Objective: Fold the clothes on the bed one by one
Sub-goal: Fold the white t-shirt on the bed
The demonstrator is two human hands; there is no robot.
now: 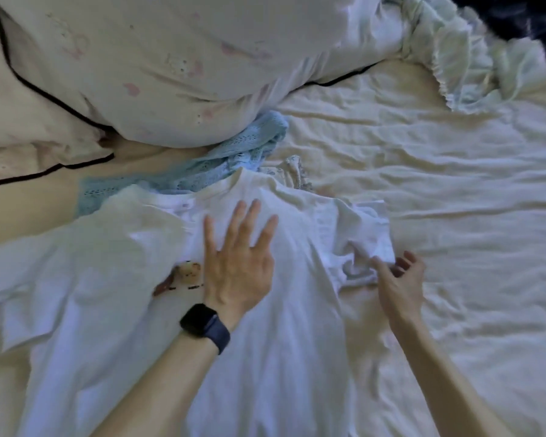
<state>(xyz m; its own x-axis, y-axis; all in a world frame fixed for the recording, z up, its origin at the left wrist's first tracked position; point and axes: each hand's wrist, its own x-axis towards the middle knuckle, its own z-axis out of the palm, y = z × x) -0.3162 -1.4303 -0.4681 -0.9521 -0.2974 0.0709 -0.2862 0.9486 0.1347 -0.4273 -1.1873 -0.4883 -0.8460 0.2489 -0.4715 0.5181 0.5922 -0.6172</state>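
Your white T-shirt (281, 342) lies spread at the near edge of the bed (454, 216), left hand (237, 263) flat on its chest, right hand (397, 279) pinching the crumpled sleeve (360, 244); next, probably, draw that sleeve inward for the first fold.

The white T-shirt (281, 310) is thin jersey cloth, smooth and matt, softly creased. Its chest print (186, 272) reads as flat brown and black.

The bed sheet (438, 184) is cream cloth, matt and heavily wrinkled.

The blue garment (202, 171) beyond the shirt collar is an openwork knit, rough-textured, with rows of eyelets. The frilled piece (293, 171) beside it is light cloth with a fine print.

The quilt (171, 58) along the bed's far edge is smooth matt cloth with a faint pink print and punched eyelets. The pillow (29, 121) at far left is cream cloth with black piping.

The ruffled cloth (454, 58) toward the far right corner is pale, gathered and crinkled.

The watch (202, 323) is black, with a matt strap and a faintly glossy face.
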